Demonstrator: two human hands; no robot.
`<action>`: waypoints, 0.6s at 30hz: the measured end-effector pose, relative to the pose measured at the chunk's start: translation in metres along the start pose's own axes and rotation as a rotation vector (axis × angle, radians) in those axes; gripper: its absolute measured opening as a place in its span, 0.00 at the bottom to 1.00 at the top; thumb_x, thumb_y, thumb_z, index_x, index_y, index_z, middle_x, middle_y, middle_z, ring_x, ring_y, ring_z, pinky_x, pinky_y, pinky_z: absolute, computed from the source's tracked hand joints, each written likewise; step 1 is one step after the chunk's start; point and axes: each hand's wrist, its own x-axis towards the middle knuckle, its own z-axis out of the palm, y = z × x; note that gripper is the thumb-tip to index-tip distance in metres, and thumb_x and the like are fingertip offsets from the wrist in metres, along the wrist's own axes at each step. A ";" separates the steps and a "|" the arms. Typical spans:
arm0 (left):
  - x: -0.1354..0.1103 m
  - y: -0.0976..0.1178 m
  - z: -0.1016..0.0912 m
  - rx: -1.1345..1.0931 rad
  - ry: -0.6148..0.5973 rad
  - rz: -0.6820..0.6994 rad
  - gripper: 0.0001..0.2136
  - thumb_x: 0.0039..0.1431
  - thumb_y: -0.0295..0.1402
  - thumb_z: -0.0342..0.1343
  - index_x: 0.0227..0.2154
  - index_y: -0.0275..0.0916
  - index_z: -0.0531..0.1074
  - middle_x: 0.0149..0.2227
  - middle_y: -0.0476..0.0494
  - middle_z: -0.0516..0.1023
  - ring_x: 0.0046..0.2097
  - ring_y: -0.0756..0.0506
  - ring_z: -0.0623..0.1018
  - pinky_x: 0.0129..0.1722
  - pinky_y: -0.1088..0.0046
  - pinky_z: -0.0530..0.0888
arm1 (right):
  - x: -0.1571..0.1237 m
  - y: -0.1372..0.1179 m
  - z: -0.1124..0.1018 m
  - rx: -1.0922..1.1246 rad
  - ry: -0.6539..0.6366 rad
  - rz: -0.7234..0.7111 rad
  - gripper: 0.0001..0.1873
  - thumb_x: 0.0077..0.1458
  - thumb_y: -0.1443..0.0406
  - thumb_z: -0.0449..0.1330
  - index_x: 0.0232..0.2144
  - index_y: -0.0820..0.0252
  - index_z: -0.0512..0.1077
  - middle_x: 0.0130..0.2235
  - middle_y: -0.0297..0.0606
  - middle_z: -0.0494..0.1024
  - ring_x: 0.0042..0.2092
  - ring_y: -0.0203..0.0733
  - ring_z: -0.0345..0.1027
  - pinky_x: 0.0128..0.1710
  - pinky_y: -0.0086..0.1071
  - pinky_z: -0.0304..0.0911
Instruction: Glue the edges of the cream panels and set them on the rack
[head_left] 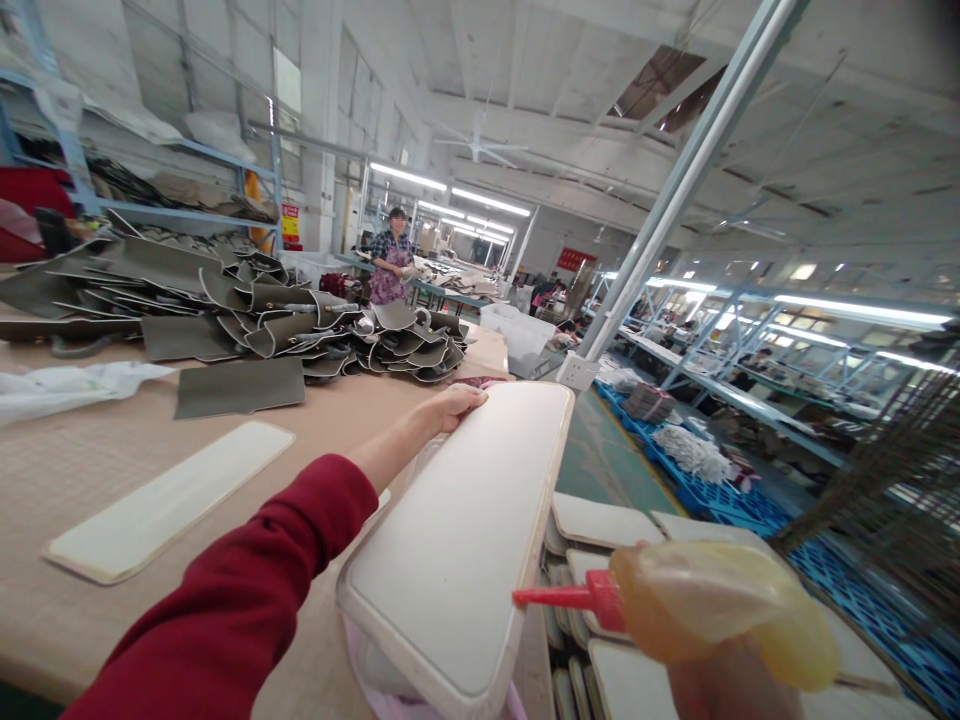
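My left hand (455,404), its arm in a dark red sleeve, grips the far left edge of a long white panel (457,540) with rounded corners and a pale rim. The panel is tilted over the table's right edge. In my right hand (731,680) is a soft squeeze bottle (705,605) of amber liquid with a red nozzle. Its tip touches or nearly touches the panel's right edge; I cannot tell which. Most of the right hand is hidden behind the bottle. A second pale panel (172,500) lies flat on the table to the left.
Grey-green cut pieces (262,310) are heaped across the back of the brown table (247,560). Stacked white panels (607,525) stand to the lower right, beside blue plastic pallets (720,515). A slanted metal post (675,190) rises beyond the panel. Another person (390,260) stands at a far table.
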 end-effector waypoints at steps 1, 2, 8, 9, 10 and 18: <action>0.000 0.000 -0.001 0.002 -0.001 0.000 0.04 0.50 0.25 0.60 0.28 0.35 0.69 0.19 0.50 0.72 0.22 0.50 0.73 0.29 0.72 0.74 | 0.000 0.000 0.000 -0.008 -0.012 0.012 0.30 0.37 0.58 0.70 0.45 0.52 0.70 0.49 0.34 0.72 0.44 0.50 0.70 0.35 0.38 0.74; 0.000 0.000 -0.002 0.005 -0.002 0.000 0.04 0.50 0.25 0.60 0.29 0.35 0.70 0.19 0.50 0.72 0.22 0.50 0.72 0.29 0.72 0.74 | 0.000 0.000 0.000 -0.028 -0.034 0.026 0.30 0.38 0.58 0.69 0.47 0.54 0.69 0.50 0.37 0.72 0.45 0.52 0.70 0.36 0.39 0.74; -0.002 0.003 -0.005 0.015 0.010 -0.015 0.05 0.50 0.25 0.59 0.32 0.34 0.70 0.20 0.49 0.73 0.22 0.50 0.73 0.27 0.72 0.74 | 0.005 0.003 -0.008 -0.120 -0.149 -0.041 0.29 0.42 0.53 0.66 0.48 0.52 0.68 0.48 0.40 0.73 0.45 0.58 0.70 0.36 0.48 0.74; -0.002 0.004 -0.005 0.014 0.016 -0.015 0.06 0.51 0.25 0.58 0.33 0.34 0.71 0.21 0.49 0.74 0.22 0.49 0.73 0.27 0.72 0.74 | 0.008 0.004 -0.010 -0.117 -0.146 -0.030 0.31 0.41 0.54 0.66 0.48 0.52 0.68 0.49 0.40 0.73 0.46 0.58 0.70 0.35 0.48 0.74; -0.003 0.005 -0.006 0.013 0.023 -0.015 0.07 0.51 0.24 0.58 0.34 0.34 0.71 0.22 0.48 0.75 0.22 0.49 0.74 0.28 0.72 0.74 | 0.012 0.005 -0.013 -0.108 -0.136 -0.003 0.33 0.38 0.55 0.68 0.49 0.52 0.67 0.50 0.40 0.72 0.47 0.59 0.69 0.35 0.47 0.74; -0.006 0.011 -0.014 -0.001 0.081 -0.047 0.09 0.55 0.25 0.55 0.39 0.32 0.71 0.26 0.44 0.78 0.23 0.48 0.75 0.28 0.71 0.74 | 0.026 0.013 -0.019 0.045 -0.020 0.198 0.48 0.23 0.60 0.70 0.53 0.52 0.65 0.58 0.41 0.64 0.52 0.58 0.64 0.41 0.43 0.71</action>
